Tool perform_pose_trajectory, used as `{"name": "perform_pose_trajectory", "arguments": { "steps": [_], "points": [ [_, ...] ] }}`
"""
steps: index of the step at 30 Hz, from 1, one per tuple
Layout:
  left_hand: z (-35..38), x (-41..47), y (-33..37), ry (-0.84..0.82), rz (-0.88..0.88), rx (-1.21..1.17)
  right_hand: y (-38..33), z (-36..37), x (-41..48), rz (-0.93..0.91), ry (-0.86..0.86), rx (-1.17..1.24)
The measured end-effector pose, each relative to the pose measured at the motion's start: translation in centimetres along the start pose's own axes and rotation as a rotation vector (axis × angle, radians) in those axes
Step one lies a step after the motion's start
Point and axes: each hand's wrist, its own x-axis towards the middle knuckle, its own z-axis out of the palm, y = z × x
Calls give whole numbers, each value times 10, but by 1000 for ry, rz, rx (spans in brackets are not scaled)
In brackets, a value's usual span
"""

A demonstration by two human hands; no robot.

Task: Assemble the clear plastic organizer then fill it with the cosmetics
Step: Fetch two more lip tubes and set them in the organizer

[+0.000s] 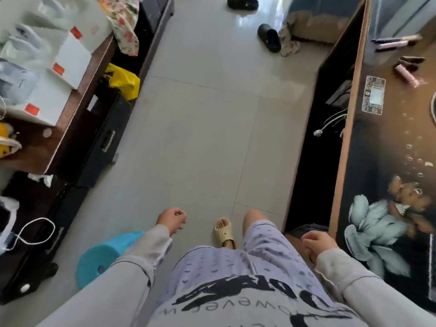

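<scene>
I stand on a tiled floor between two desks. My left hand [172, 219] hangs in front of me with its fingers curled and nothing in it. My right hand [317, 241] is loosely curled beside the right desk's [377, 161] edge, also holding nothing. On that desk's far end lie several cosmetics: a pink tube [391, 45], a dark pen-like stick [387, 40] and a small pink bottle [406, 75]. A printed card [374, 94] lies nearer. No clear plastic organizer can be made out.
A left desk [70, 128] holds white boxes [70, 64] with orange labels and plastic bags. A teal stool [106, 256] stands at my left leg. Black slippers [269, 37] lie on the floor ahead. A yellow bag [122, 80] and dark cases sit under the left desk.
</scene>
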Motion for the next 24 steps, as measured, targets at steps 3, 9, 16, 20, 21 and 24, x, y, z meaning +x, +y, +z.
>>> {"name": "perform_pose_trajectory", "arguments": {
  "steps": [3,9,16,20,21,24],
  "points": [
    [-23,24,49,-19,67,17,-3,2,0,98,20,106],
    [-30,60,112,-92,98,68,-51,-4,6,174,73,267],
    [-27,103,158,-152,-6,158,-150,-51,54,116,12,298],
    [-31,127,196,-140,-49,170,-211,-91,82,36,-25,265],
    [-33,132,208,-128,-53,187,-224,-101,87,24,-19,261],
    [-38,149,249,-99,-41,207,-259,-128,99,1,-9,270]
  ]
}}
